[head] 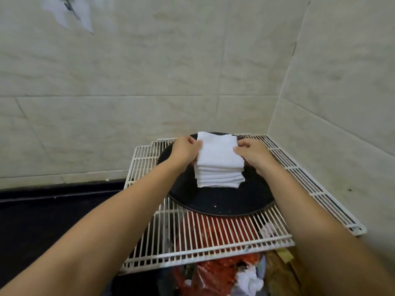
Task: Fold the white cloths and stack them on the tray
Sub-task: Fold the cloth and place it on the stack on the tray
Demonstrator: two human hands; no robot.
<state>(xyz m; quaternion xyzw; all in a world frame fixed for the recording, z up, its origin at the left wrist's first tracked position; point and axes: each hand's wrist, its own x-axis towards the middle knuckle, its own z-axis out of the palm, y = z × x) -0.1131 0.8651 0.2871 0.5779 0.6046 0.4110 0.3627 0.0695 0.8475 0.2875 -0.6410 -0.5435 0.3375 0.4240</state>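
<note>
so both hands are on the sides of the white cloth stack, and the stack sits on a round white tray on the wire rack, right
Not quite: the tray is black, not white. The head view shows the left hand and the right hand holding the sides of the white cloth stack, which sits on that round black tray on the white wire rack.
</note>
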